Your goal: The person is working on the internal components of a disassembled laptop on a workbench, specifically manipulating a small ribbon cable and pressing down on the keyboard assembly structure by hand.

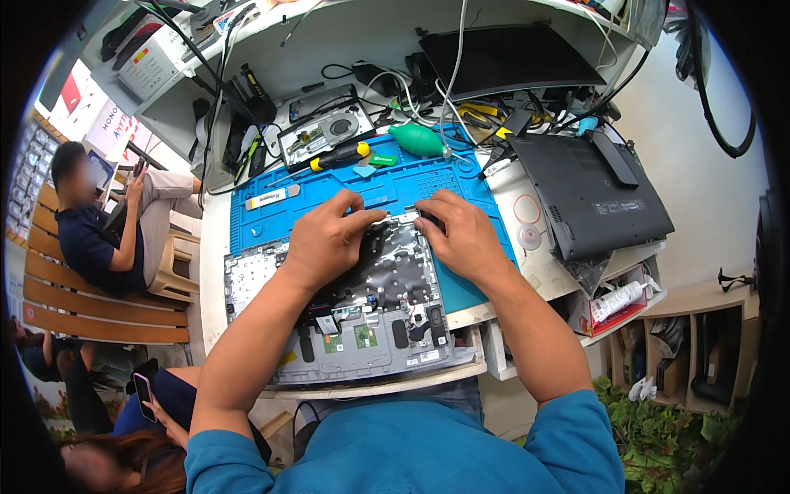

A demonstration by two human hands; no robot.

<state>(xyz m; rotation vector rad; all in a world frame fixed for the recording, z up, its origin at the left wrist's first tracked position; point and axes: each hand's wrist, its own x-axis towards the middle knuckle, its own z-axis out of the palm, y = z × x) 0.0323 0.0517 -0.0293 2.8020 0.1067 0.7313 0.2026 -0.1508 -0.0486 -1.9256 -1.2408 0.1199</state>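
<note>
An opened laptop chassis [403,284] lies inner side up at the bench's front edge, its black middle and grey lower strip with small green boards exposed. My left hand [325,239] is closed over the chassis's far edge, thumb and forefinger pinched together; whatever is between them is too small to make out. At the far right corner my right hand [461,235] curls its thumb and fingers around the chassis edge beside a small metal hinge piece. Under the far part of the chassis spreads a blue repair mat [309,196]. A silver panel [251,284] shows left of my left forearm.
A yellow-black screwdriver [340,156], a green air blower [418,141] and an opened drive-like unit [327,130] lie beyond the mat. A dark laptop [597,198] rests at right above an open drawer [617,305]. One person [103,218] sits at left; another holds a phone [145,397] lower left.
</note>
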